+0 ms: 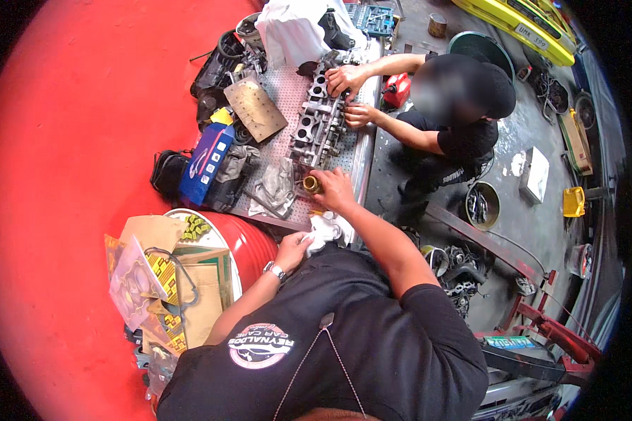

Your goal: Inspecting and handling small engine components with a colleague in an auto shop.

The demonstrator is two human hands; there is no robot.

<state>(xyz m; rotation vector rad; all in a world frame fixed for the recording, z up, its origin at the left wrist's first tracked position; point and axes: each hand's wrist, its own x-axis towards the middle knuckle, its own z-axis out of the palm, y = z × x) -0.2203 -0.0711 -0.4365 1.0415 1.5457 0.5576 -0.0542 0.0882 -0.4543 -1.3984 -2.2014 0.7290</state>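
My right hand (pixel 336 191) is closed around a short brass-coloured cylinder (pixel 312 184) with a round, dark opening at one end. It is at the near end of a metal engine cylinder head (pixel 309 130) lying on the bench. Lower and to the left, my left hand (pixel 292 251), with a watch on its wrist, grips the edge of a crumpled white cloth (pixel 324 230). My left fingertips are partly hidden by the cloth. Across the bench's right edge, a co-worker's two hands (pixel 359 115) rest on the cylinder head.
The perforated metal bench (pixel 282 81) also bears a flat metal plate (pixel 255 109), a blue box (pixel 206 163) and a grey rag (pixel 274 188). A red drum (pixel 249 242) with cardboard and gaskets stands at left. Right, a co-worker crouches near a parts bucket (pixel 483 205).
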